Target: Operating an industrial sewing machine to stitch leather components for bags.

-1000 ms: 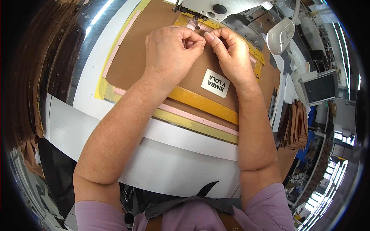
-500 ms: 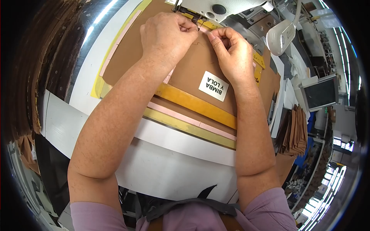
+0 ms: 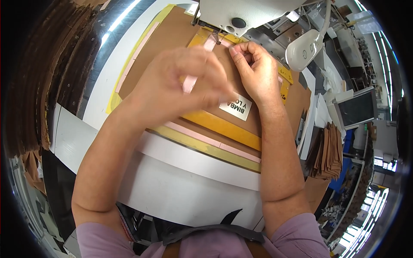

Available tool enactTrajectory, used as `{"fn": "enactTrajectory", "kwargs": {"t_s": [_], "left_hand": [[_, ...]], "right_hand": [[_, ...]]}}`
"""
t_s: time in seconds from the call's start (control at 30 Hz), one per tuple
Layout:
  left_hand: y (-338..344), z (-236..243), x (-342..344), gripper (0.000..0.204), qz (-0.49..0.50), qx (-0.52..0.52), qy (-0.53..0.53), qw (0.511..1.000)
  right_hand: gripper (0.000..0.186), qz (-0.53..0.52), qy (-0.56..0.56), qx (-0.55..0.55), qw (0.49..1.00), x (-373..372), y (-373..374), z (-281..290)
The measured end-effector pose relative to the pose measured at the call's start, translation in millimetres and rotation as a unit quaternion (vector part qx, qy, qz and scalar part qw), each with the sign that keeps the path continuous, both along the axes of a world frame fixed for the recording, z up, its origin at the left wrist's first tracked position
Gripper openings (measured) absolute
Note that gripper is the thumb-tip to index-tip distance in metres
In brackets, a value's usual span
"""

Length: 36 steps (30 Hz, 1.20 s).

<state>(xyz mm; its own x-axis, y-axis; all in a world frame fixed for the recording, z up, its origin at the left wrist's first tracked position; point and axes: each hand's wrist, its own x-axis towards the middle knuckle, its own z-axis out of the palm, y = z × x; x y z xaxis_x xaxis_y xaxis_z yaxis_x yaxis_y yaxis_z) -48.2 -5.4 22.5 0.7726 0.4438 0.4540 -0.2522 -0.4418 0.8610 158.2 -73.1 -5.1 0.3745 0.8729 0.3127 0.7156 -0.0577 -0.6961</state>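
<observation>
The white worktop (image 3: 202,172) fills the lower middle of the view, with a rounded front edge close to the person. On it lies a large brown cardboard sheet (image 3: 172,38), which reaches from the left side up to the sewing machine (image 3: 245,13) at the top. The white head of the machine hangs over the far end of the sheet. To the right of it there is a white lamp head (image 3: 303,49), and further right a small grey screen (image 3: 357,109) and a stack of brown pieces (image 3: 329,150) which stands on edge.

Along the near edge of the cardboard sheet run long yellow strips (image 3: 223,129) and pink strips (image 3: 206,139), side by side. A white label (image 3: 237,107) with dark print sits on the cardboard, just beside the right wrist.

A narrow pink strip (image 3: 189,81) goes from under the machine head toward the person. The left hand (image 3: 180,90) is blurred and is raised over the cardboard; its fingers seem curled around the lower part of this pink strip, but I cannot tell how tight the grip is. The right hand (image 3: 256,71) rests on the cardboard near the machine head, with its fingers bent inward and close together, the tips pressed near the pink strip. What exactly they pinch is hidden.
</observation>
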Motion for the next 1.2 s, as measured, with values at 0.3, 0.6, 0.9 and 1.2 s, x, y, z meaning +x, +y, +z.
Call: {"fn": "enactTrajectory", "kwargs": {"t_s": [0.3,0.6,0.9,1.2], "left_hand": [[-19,32,-17,0.011,-0.168,0.013,-0.085,0.982],[-2,23,-18,0.007,-0.244,-0.065,-0.095,0.963],[-10,2,6,0.012,-0.233,-0.120,-0.266,0.928],[15,34,-2,0.009,-0.189,-0.054,0.012,0.980]], "right_hand": [[0.017,-0.005,0.018,-0.011,1.000,-4,3,-1],[0.018,-0.018,-0.004,-0.026,1.000,-8,3,10],[0.019,-0.025,-0.002,-0.039,0.999,-7,2,9],[0.019,-0.018,0.006,-0.031,0.999,-8,5,13]]}}
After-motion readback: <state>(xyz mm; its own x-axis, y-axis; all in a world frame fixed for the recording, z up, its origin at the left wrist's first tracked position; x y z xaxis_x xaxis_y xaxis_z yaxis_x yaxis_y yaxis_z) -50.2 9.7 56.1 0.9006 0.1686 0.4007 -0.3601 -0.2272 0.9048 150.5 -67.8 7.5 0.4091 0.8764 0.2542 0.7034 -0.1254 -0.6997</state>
